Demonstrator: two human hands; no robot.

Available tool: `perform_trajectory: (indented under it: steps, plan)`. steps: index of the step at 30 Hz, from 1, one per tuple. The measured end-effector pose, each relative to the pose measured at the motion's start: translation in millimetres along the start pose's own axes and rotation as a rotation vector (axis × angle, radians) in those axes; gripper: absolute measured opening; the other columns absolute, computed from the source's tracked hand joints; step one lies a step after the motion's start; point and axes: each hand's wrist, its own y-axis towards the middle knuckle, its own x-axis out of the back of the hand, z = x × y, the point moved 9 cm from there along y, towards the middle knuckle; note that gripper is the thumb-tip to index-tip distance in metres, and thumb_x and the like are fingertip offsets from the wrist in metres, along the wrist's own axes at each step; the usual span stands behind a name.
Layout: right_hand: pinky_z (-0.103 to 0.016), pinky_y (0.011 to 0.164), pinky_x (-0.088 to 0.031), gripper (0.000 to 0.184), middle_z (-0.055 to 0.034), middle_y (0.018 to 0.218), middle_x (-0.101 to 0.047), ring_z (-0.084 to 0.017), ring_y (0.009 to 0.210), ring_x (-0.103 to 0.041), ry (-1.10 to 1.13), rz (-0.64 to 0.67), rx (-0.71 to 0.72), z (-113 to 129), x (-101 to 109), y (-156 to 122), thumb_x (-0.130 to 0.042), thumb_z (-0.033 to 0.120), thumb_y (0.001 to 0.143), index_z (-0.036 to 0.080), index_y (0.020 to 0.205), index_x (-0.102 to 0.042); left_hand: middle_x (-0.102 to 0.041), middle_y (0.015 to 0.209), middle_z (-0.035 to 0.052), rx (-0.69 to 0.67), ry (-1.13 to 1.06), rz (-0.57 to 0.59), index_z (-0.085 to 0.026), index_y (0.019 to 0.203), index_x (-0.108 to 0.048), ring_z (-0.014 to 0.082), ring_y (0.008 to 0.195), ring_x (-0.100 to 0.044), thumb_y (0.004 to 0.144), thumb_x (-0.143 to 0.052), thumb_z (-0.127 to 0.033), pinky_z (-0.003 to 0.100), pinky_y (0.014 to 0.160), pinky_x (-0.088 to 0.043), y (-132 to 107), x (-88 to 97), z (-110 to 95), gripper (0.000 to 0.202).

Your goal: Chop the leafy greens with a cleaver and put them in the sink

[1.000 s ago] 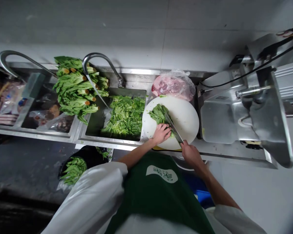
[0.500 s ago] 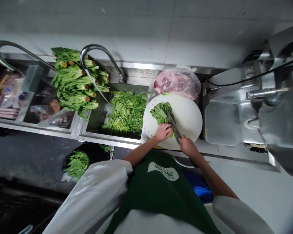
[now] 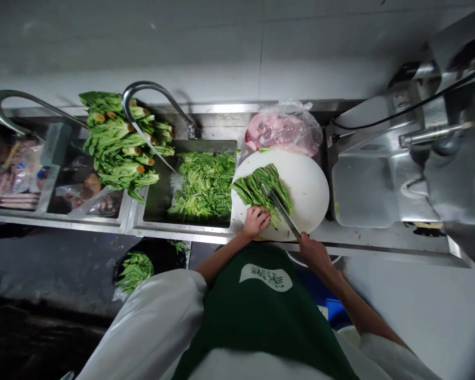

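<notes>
My right hand (image 3: pixel 311 250) is closed round the handle of a kitchen knife (image 3: pixel 285 214). Its blade points away to the left and lies in a bunch of leafy greens (image 3: pixel 254 190) on a round white cutting board (image 3: pixel 309 186). With fingers curled, my left hand (image 3: pixel 256 220) presses on the near edge of the greens, left of the blade. The fingertips are partly hidden among the leaves.
Running water from a faucet (image 3: pixel 158 86) falls into a sink (image 3: pixel 154 203) of cut greens (image 3: pixel 206 182). Whole heads (image 3: pixel 121 140) are piled left of it. Bagged raw meat (image 3: pixel 283 129) lies behind the board; a metal slicing machine (image 3: pixel 364 184) stands at right.
The knife and my right hand have shifted slightly right and nearer me. My left hand has slid a little left, and the greens lie more spread out on the board.
</notes>
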Motion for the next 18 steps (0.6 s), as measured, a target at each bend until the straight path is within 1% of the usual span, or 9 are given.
perform_trajectory:
  steps: [3, 6, 7, 9, 12, 14, 16, 18]
  plan:
    - [-0.027, 0.062, -0.034, 0.022, -0.0102, 0.084, -0.071, -0.021, 0.073, -0.07, -0.041, -0.034, 0.065, -3, -4, -24, -0.031, 0.028, 0.106, 0.016, 0.11, -0.049, -0.062, 0.115, 0.01, 0.001, 0.005, -0.028, -0.021, 0.102, -0.072, 0.0246, 0.112, -0.05, 0.099, -0.054, -0.03, 0.044, 0.1, -0.04, 5, -2.4, -3, 0.02]
    - [-0.026, 0.059, -0.031, 0.016, -0.0103, 0.086, -0.072, -0.02, 0.071, -0.07, -0.09, -0.043, 0.15, 1, -7, -37, -0.035, 0.025, 0.104, 0.017, 0.106, -0.048, -0.062, 0.11, 0.0095, -0.032, 0.041, -0.088, -0.02, 0.096, -0.072, 0.0245, 0.109, -0.051, 0.099, -0.054, -0.029, 0.043, 0.095, -0.042, 5, -0.2, -4, 0.02]
    - [-0.027, 0.059, -0.03, 0.016, -0.0102, 0.086, -0.072, -0.02, 0.071, -0.07, -0.101, -0.031, 0.163, 2, -8, -37, -0.035, 0.024, 0.104, 0.017, 0.105, -0.048, -0.062, 0.109, 0.0093, -0.053, 0.046, -0.108, -0.02, 0.096, -0.072, 0.0242, 0.108, -0.051, 0.099, -0.055, -0.029, 0.042, 0.094, -0.042, 4, 0.6, -5, 0.019]
    - [-0.027, 0.059, -0.031, 0.018, -0.0103, 0.086, -0.072, -0.021, 0.073, -0.071, -0.109, 0.0, 0.18, 8, -10, -30, -0.033, 0.024, 0.104, 0.016, 0.109, -0.048, -0.063, 0.107, 0.0089, -0.092, 0.049, -0.14, -0.02, 0.098, -0.071, 0.0231, 0.107, -0.052, 0.099, -0.055, -0.028, 0.041, 0.093, -0.043, 2, 1.8, -6, 0.018]
    - [-0.028, 0.063, -0.035, 0.022, -0.0124, 0.091, -0.072, -0.023, 0.082, -0.072, -0.118, 0.05, 0.177, 18, -10, -9, -0.03, 0.019, 0.104, 0.014, 0.118, -0.046, -0.063, 0.105, 0.0083, -0.127, 0.049, -0.17, -0.02, 0.099, -0.071, 0.0216, 0.104, -0.053, 0.1, -0.053, -0.027, 0.039, 0.091, -0.045, -1, 2.5, -5, 0.019]
    - [-0.028, 0.065, -0.038, 0.024, -0.0135, 0.091, -0.072, -0.024, 0.087, -0.072, -0.13, 0.075, 0.161, 22, -8, 2, -0.028, 0.018, 0.104, 0.013, 0.119, -0.047, -0.063, 0.103, 0.0081, -0.131, 0.05, -0.187, -0.02, 0.098, -0.07, 0.0213, 0.103, -0.054, 0.1, -0.053, -0.028, 0.038, 0.09, -0.046, -3, 2.7, -3, 0.02]
    - [-0.029, 0.067, -0.04, 0.025, -0.0138, 0.091, -0.072, -0.024, 0.087, -0.072, -0.137, 0.079, 0.167, 20, -6, 3, -0.028, 0.021, 0.105, 0.014, 0.118, -0.048, -0.063, 0.102, 0.0084, -0.127, 0.052, -0.203, -0.02, 0.097, -0.07, 0.0215, 0.102, -0.054, 0.101, -0.052, -0.028, 0.039, 0.09, -0.046, -4, 2.7, -2, 0.021]
    - [-0.029, 0.067, -0.04, 0.026, -0.013, 0.089, -0.071, -0.024, 0.084, -0.072, -0.137, 0.073, 0.193, 16, -4, -4, -0.028, 0.024, 0.105, 0.014, 0.119, -0.047, -0.063, 0.102, 0.0084, -0.131, 0.051, -0.214, -0.019, 0.097, -0.07, 0.0215, 0.103, -0.054, 0.101, -0.051, -0.028, 0.039, 0.091, -0.046, -4, 2.3, -2, 0.021]
